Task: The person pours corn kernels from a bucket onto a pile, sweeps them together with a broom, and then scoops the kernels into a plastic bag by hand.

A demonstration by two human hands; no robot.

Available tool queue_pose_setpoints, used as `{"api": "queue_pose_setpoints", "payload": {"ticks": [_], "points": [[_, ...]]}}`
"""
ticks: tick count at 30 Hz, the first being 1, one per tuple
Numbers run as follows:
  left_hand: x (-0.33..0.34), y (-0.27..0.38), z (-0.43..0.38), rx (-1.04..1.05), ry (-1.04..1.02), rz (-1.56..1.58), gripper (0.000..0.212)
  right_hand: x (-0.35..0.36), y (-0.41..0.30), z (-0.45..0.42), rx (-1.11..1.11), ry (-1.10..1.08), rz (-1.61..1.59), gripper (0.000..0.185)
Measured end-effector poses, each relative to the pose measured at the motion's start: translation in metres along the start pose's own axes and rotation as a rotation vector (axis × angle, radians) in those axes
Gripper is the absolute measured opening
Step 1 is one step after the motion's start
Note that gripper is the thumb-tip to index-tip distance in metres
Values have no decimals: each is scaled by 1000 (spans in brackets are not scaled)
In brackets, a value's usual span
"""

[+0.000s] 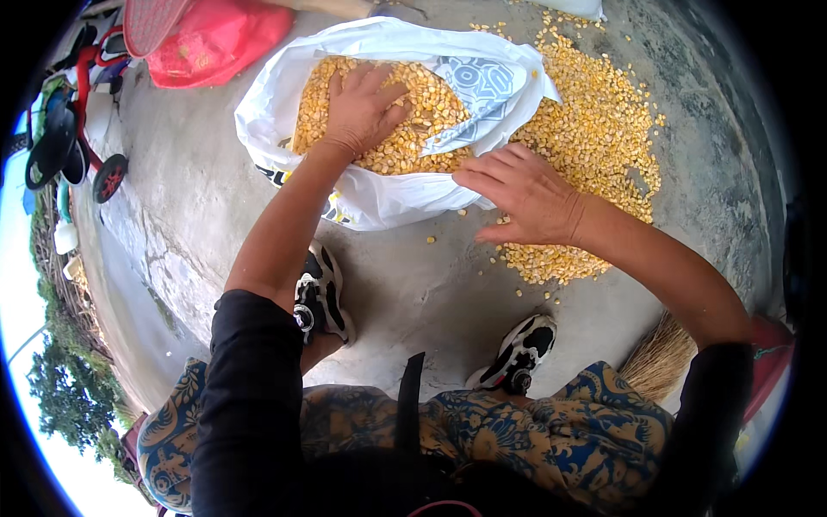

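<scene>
An opened white plastic bag [400,203] lies on the concrete floor, filled with yellow corn kernels [423,97]. My left hand [367,110] rests palm down on the kernels inside it, fingers apart, gripping nothing that I can see. At the bag's near right rim is my right hand [526,190], fingers stretched towards the bag and thumb held apart. Whether its fingertips touch the rim I cannot tell. To the right of the bag, a heap of loose corn kernels [601,123] spreads over the floor, partly behind my right hand and wrist.
A red plastic bag [213,45] lies at the upper left, near a red-framed wheeled thing [84,97]. My shoes [320,291] stand on the concrete floor [413,284] in front of the bag. A straw broom [662,358] is at the lower right, beside my right arm.
</scene>
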State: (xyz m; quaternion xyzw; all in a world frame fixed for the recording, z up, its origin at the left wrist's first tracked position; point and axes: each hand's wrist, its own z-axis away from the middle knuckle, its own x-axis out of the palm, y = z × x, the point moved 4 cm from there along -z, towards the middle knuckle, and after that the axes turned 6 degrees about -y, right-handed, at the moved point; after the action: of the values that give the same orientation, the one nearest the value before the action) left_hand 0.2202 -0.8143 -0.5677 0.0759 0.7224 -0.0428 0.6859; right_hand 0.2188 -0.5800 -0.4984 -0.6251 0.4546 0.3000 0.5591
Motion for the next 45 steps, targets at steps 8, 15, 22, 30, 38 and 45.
{"api": "queue_pose_setpoints", "payload": {"ticks": [8, 15, 22, 30, 38, 45], "points": [[-10, 12, -1, 2, -158, 69, 39, -21, -19, 17, -26, -84, -101, 18], [-57, 24, 8, 133, -321, 143, 43, -81, -77, -15, -113, 68, -382, 9], [-88, 35, -1, 194, -392, 277, 49, -125, -109, -20, -295, 84, -269, 14], [-96, 36, 5, 167, -323, 479, 49, -145, -95, -34, -251, 290, -217, 15], [-145, 76, -23, 155, -216, 653, 33, -138, -59, 12, -32, 247, -357, 17], [-191, 195, 4, 460, -180, 1286, 26, -86, 29, 116, 700, 484, -858, 22]]}}
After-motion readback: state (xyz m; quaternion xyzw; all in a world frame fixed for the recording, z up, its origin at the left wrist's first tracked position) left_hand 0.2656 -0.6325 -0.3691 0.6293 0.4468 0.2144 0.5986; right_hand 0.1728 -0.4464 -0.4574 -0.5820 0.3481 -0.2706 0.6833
